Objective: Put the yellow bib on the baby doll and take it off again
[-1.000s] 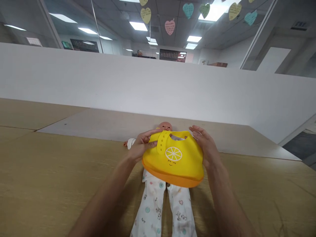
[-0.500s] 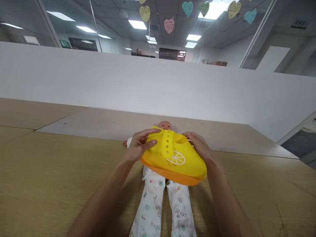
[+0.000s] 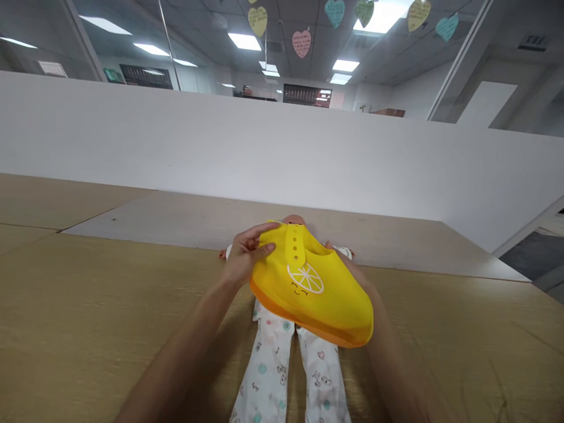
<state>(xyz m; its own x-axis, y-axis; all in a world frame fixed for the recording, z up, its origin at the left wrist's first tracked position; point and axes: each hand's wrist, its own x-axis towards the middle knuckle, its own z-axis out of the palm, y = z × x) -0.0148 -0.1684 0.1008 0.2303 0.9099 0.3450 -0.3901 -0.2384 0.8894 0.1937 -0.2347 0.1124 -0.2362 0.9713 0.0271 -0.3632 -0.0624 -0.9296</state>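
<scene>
A person is holding a yellow silicone bib (image 3: 311, 294) over a baby doll (image 3: 294, 221) that is lying on its back. The bib is tilting down toward its right-hand corner in the view and is hiding the doll's torso; whether it is touching the doll cannot be told. An orange catch pocket is edging its lower side, while a white lemon-slice print, a small smiling face and a strap with a row of holes are showing on its front. The left hand (image 3: 247, 254) is curling partly open and gripping the bib's upper edge between thumb and fingers. The right hand (image 3: 356, 272) is mostly hidden behind the bib — only its fingertips (image 3: 328, 244) are showing near the neck opening, so how far it is closed cannot be told.

The doll's patterned white pajama legs (image 3: 264, 370) are stretching along a tan wood-grain tabletop (image 3: 88, 305), with a paler grey panel (image 3: 176, 217) lying beyond. A white partition wall (image 3: 220, 147) is rising behind the tabletop, and paper hearts (image 3: 301, 44) are hanging beneath a ceiling of panel lights (image 3: 244, 41).
</scene>
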